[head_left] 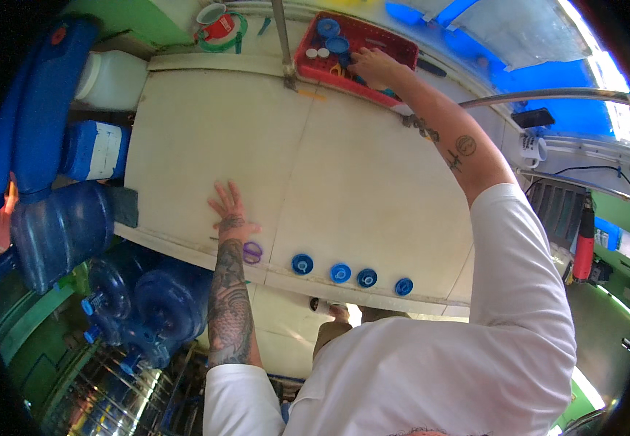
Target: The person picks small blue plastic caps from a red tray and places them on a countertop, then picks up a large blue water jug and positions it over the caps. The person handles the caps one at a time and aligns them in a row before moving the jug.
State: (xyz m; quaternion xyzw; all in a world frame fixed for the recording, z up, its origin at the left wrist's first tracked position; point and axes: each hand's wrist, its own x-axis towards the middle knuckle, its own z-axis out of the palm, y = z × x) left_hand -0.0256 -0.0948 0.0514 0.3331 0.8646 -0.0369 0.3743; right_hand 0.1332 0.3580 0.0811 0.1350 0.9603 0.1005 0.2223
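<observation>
My left hand [226, 207] lies flat, fingers spread, on the white worktop [257, 145] near its front edge, holding nothing. A purple ring [252, 252] lies just beside my left wrist. My right hand [374, 67] reaches far across into a red tray [395, 47] at the back; its fingers are down among small items there, and I cannot see whether they hold one. The tray contains blue caps [328, 27] and small white caps [317, 53]. Several blue bottle caps [302, 263] sit in a row along the front edge.
Large blue water jugs [64, 225] are stacked at the left, more [169, 301] lower down. A white container [111, 80] stands at back left. A metal pole [282, 36] rises beside the tray. A red tool [584, 243] hangs at right.
</observation>
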